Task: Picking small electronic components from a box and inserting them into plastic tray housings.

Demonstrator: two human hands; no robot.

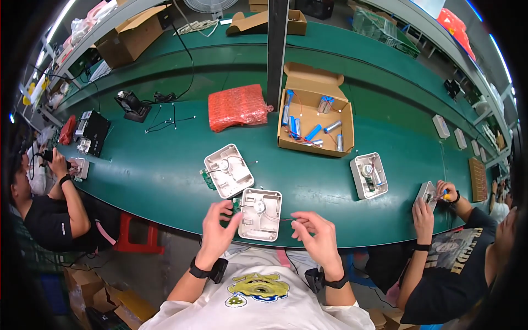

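Note:
Before me on the bench lies a white plastic housing [260,231], its inside facing up, with a round part and thin wires in it. A small green circuit board [236,205] sits at its left edge. Beside that board is my left hand [218,228], thumb and fingers curved but apart. On the housing's right, my right hand [316,235] pinches the end of a thin red and dark wire [286,220] that runs out from inside. A second white housing [222,180] lies just behind, tilted, its own green board [207,179] hanging out at the left.
An open cardboard box [316,144] holds several blue and silver battery cells. Left of it lies a red bubble-wrap package [236,107]; loose cables [170,120] are further left. Another housing [369,176] stands to the right. Co-workers sit at both sides, a co-worker's hand [422,220] at the right.

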